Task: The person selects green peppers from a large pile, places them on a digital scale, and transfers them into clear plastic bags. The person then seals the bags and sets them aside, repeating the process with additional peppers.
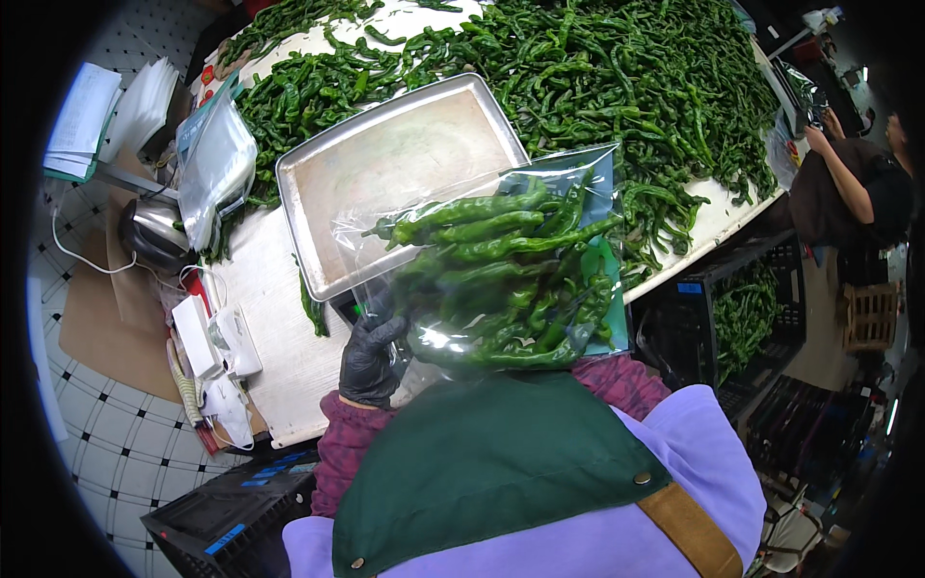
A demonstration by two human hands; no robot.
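A clear plastic bag (506, 274) full of long green peppers is raised in front of my chest, above the near edge of the table. My left hand (372, 354), in a black glove, grips the bag's left side. The right hand is out of view; only its patterned sleeve shows, behind the bag's lower right corner. Beyond the bag, an empty metal sheet tray (405, 173) rests tilted on the table. A wide heap of loose green peppers (621, 87) covers much of the table behind it.
A stack of clear bags (217, 166) stands at the table's left, near a white power adapter (196, 337). Black plastic crates stand at lower left (246, 513) and at right (791, 296), the right one holding peppers. Another person (849, 180) works at the far right.
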